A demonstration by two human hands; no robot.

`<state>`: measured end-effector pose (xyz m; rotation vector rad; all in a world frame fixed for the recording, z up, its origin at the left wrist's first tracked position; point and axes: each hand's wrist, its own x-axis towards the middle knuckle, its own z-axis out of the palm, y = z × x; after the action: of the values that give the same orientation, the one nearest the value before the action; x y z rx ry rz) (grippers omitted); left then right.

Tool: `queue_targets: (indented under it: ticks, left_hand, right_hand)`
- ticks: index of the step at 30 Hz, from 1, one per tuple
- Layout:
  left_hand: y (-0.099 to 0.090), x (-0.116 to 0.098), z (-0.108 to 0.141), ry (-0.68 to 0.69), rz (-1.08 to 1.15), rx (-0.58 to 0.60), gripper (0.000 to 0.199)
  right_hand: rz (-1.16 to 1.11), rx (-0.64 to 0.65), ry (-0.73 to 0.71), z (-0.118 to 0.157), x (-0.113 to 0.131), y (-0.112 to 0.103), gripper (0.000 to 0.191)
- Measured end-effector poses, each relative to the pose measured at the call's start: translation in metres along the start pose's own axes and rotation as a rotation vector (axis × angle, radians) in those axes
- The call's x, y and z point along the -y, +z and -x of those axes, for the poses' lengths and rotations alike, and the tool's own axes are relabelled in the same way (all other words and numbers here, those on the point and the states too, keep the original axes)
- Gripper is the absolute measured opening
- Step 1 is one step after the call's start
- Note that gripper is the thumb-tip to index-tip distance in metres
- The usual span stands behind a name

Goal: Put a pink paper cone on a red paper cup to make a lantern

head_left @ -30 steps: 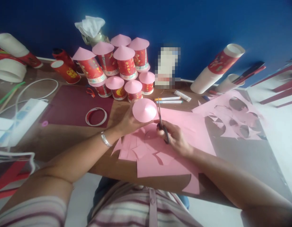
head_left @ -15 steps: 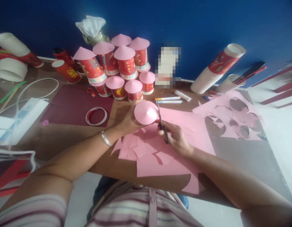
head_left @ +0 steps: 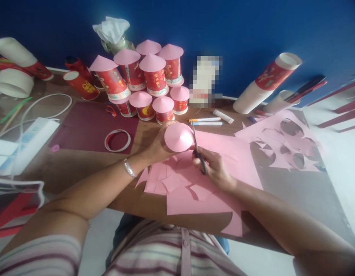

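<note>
A pink paper cone is held up by my left hand, whose fingers close behind and under its edge. Whether anything sits beneath the cone is hidden from above. In my right hand is a pair of scissors with dark handles, its blades pointing up and away from me along the cone's right rim. I cannot tell whether the blades touch the paper. Below both hands lie pink paper sheets with loose offcuts and curved cuts.
Several red cups with pink cone tops stand behind my hands. Two markers and a small tube lie at the back. Cut-out pink paper is at right, near a tall tube. A paper ring rests at left.
The camera view has shifted very slightly. Both hands, the cone and the scissors keep nearly the same pose.
</note>
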<state>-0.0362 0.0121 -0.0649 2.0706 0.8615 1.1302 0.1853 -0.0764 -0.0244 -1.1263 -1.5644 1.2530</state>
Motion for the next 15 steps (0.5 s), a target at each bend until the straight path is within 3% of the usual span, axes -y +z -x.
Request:
queue_targets:
  ticks: [15]
  left_hand:
    - [0.0001, 0.001, 0.0019, -0.029, 0.018, 0.019, 0.081]
  right_hand:
    - [0.028, -0.026, 0.0, 0.0, -0.0028, 0.0006, 0.056]
